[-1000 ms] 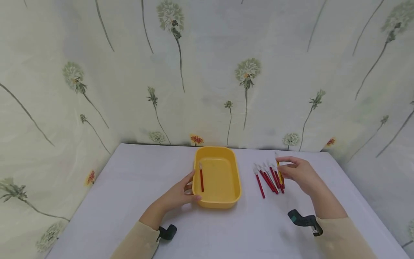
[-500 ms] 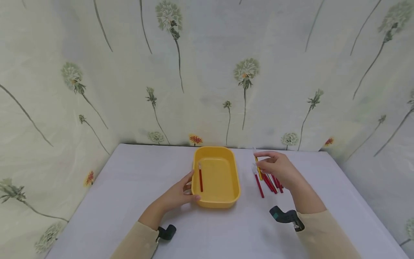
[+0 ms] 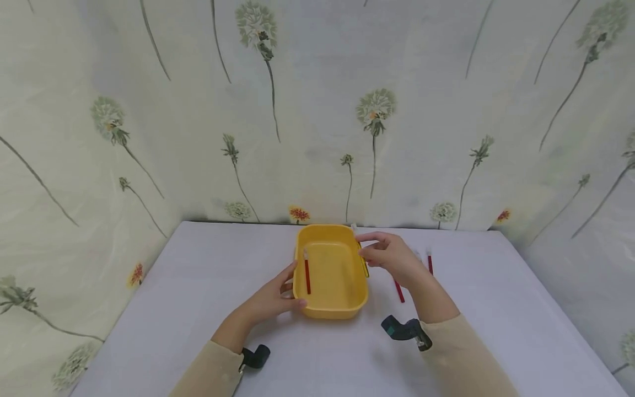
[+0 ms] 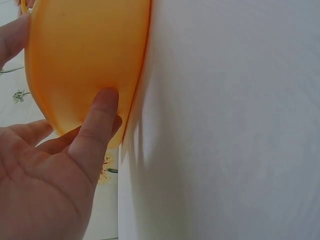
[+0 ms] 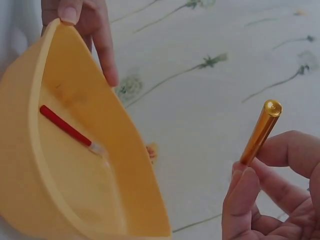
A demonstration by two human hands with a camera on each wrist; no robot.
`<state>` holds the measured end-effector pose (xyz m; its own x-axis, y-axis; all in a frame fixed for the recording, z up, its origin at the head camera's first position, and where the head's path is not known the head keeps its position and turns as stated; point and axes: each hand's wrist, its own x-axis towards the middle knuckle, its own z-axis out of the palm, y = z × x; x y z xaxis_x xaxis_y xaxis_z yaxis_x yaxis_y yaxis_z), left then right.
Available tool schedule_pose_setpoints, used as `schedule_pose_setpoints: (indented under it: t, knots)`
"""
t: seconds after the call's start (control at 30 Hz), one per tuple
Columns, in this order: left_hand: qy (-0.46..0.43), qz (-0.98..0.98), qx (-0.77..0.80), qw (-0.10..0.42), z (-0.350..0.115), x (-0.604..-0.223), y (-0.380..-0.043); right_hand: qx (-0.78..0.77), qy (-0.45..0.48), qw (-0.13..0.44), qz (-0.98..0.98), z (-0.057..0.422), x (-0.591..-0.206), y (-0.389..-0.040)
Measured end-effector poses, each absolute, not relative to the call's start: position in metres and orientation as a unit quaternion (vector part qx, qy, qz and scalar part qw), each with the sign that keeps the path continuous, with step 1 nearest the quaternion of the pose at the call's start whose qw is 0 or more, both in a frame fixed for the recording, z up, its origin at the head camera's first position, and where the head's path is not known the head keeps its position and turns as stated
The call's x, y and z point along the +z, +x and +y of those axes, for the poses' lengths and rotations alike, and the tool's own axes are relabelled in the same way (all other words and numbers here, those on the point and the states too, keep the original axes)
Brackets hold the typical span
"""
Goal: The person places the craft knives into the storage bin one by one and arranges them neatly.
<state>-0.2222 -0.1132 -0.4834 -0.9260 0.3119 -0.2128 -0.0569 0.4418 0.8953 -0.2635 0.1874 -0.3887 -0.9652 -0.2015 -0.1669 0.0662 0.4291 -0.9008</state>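
Observation:
My left hand holds the yellow plastic tray by its near left side, thumb over the rim and fingers along the outer wall. Inside lies one slim red stick with a pale, clear tip, near the left wall. At the tray's right rim, my right hand pinches a slim gold stick between thumb and fingers. The right wrist view shows its round, shiny end pointing toward the camera. In the head view its pale tip points away, and the stick overlaps the rim.
More red sticks lie on the white table right of the tray, largely hidden behind the right hand and forearm; one red stick shows beyond the wrist. A flower-printed cloth hangs behind the table's back edge.
My right hand has moved left with the gold stick, from above the pile of red sticks to the tray's right rim. The left hand and tray stay in place.

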Motion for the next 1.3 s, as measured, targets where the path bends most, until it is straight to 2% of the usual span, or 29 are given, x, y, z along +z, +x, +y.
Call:
schedule_pose_setpoints:
  t: [0.47, 1.3]
  knots:
    - [0.084, 0.829, 0.524, 0.176, -0.114, -0.488, -0.224, -0.578, -0.046, 0.133, 0.804, 0.153, -0.412, -0.271]
    - [0.094, 0.829, 0.523, 0.172, -0.113, -0.485, -0.223, -0.567, -0.036, 0.145, 0.81, 0.097, -0.459, -0.291]
